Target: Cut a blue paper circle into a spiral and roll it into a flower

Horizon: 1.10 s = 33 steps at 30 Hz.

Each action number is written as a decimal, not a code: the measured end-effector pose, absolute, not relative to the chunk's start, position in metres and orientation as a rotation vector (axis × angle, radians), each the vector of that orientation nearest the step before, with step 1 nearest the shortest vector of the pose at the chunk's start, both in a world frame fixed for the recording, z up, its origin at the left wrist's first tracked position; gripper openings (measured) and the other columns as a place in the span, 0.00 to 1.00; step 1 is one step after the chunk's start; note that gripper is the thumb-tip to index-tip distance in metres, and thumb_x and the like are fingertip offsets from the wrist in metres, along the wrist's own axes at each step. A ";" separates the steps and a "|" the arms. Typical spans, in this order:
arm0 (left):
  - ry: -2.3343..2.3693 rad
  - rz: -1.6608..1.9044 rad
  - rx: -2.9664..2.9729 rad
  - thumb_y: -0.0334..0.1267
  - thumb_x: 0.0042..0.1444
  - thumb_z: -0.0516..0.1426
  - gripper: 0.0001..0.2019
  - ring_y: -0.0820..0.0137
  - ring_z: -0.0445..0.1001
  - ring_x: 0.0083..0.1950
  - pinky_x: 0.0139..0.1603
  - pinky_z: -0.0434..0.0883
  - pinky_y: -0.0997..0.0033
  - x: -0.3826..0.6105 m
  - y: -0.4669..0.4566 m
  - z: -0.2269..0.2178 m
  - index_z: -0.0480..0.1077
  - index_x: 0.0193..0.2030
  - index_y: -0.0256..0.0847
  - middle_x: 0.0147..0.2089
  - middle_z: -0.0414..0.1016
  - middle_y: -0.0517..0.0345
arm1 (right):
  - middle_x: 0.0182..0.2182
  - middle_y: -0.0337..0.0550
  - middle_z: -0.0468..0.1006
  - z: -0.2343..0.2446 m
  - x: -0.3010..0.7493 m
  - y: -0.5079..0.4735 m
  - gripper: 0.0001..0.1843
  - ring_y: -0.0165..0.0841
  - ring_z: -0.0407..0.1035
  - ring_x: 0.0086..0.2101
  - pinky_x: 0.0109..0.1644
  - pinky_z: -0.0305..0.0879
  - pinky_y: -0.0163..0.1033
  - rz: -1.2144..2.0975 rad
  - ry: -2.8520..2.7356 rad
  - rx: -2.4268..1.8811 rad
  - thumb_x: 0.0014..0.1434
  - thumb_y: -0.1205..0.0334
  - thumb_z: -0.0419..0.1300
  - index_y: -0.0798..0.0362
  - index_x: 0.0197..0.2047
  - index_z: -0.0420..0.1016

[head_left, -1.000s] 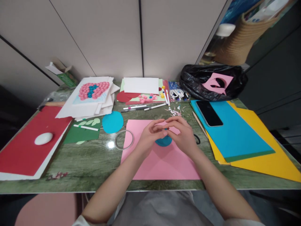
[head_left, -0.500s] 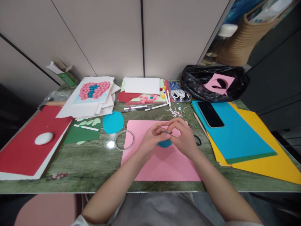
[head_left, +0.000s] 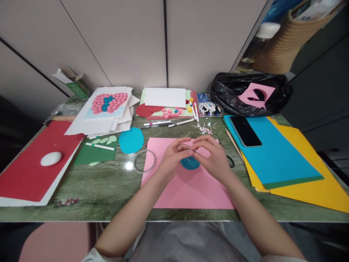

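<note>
My left hand (head_left: 171,158) and my right hand (head_left: 214,156) meet above a pink paper sheet (head_left: 188,185) at the table's middle. Both pinch a small teal paper piece (head_left: 190,163), curled and mostly hidden under the fingertips. The fingers of both hands are closed together on it. A flat teal paper circle (head_left: 131,140) and a clear tape ring (head_left: 144,161) lie just left of the pink sheet.
Red paper with a white oval object (head_left: 51,158) lies at the left. White sheets with pink and blue pompoms (head_left: 109,103) and markers (head_left: 169,123) sit at the back. A phone (head_left: 244,130) rests on blue and yellow paper (head_left: 286,160) at right, behind it a black bag (head_left: 248,94).
The fingers shifted slightly on the teal piece; the hands stayed in place over the pink sheet. The view tilted a little.
</note>
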<state>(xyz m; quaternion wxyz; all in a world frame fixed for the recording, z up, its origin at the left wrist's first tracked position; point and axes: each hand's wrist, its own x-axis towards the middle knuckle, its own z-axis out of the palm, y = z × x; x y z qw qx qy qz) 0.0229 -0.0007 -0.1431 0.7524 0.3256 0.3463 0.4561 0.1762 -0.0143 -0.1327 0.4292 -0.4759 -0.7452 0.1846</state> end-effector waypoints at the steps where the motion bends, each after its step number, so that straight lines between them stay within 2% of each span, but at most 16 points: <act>1: 0.761 0.998 0.726 0.30 0.41 0.66 0.21 0.74 0.73 0.32 0.39 0.66 0.72 0.023 0.000 -0.144 0.71 0.45 0.39 0.31 0.76 0.61 | 0.37 0.41 0.72 -0.133 0.176 -0.014 0.05 0.35 0.70 0.41 0.46 0.68 0.42 0.462 -1.868 -1.188 0.56 0.68 0.62 0.48 0.34 0.73; 7: 0.761 0.948 1.003 0.31 0.44 0.65 0.19 0.72 0.73 0.34 0.37 0.67 0.72 0.012 0.007 -0.141 0.71 0.46 0.40 0.31 0.75 0.59 | 0.41 0.44 0.71 -0.138 0.177 -0.011 0.07 0.36 0.69 0.44 0.48 0.68 0.44 0.560 -1.939 -1.123 0.59 0.67 0.59 0.46 0.38 0.75; 12: 0.765 0.857 1.149 0.33 0.46 0.65 0.22 0.72 0.71 0.32 0.34 0.66 0.72 0.004 0.014 -0.142 0.70 0.49 0.40 0.30 0.74 0.59 | 0.44 0.45 0.71 -0.145 0.179 -0.009 0.09 0.37 0.69 0.46 0.50 0.67 0.45 0.600 -2.008 -1.105 0.60 0.67 0.57 0.46 0.41 0.77; 18: 0.741 0.928 1.041 0.34 0.45 0.65 0.20 0.71 0.74 0.37 0.42 0.66 0.69 0.014 0.014 -0.154 0.72 0.47 0.40 0.34 0.77 0.56 | 0.39 0.42 0.72 -0.148 0.179 -0.004 0.03 0.36 0.70 0.42 0.48 0.66 0.45 0.492 -1.845 -1.205 0.55 0.67 0.62 0.48 0.32 0.75; 23: 0.695 0.937 0.984 0.34 0.46 0.65 0.20 0.71 0.74 0.38 0.43 0.66 0.70 0.021 0.013 -0.163 0.72 0.48 0.40 0.36 0.77 0.56 | 0.32 0.39 0.69 -0.152 0.178 -0.001 0.10 0.34 0.68 0.37 0.42 0.64 0.42 0.475 -1.769 -1.231 0.48 0.70 0.64 0.51 0.25 0.66; 28: 0.693 0.958 0.942 0.33 0.42 0.67 0.19 0.73 0.73 0.36 0.43 0.65 0.71 0.025 0.009 -0.164 0.74 0.44 0.41 0.33 0.77 0.59 | 0.29 0.37 0.67 -0.155 0.174 -0.002 0.11 0.33 0.65 0.33 0.38 0.62 0.39 0.505 -1.784 -1.221 0.48 0.71 0.61 0.50 0.24 0.61; 33: 0.729 0.982 0.847 0.33 0.39 0.68 0.22 0.72 0.74 0.35 0.40 0.64 0.71 0.026 0.009 -0.161 0.73 0.44 0.40 0.32 0.78 0.59 | 0.28 0.37 0.68 -0.149 0.172 -0.004 0.08 0.33 0.65 0.32 0.38 0.62 0.39 0.470 -1.799 -1.227 0.49 0.70 0.60 0.50 0.26 0.64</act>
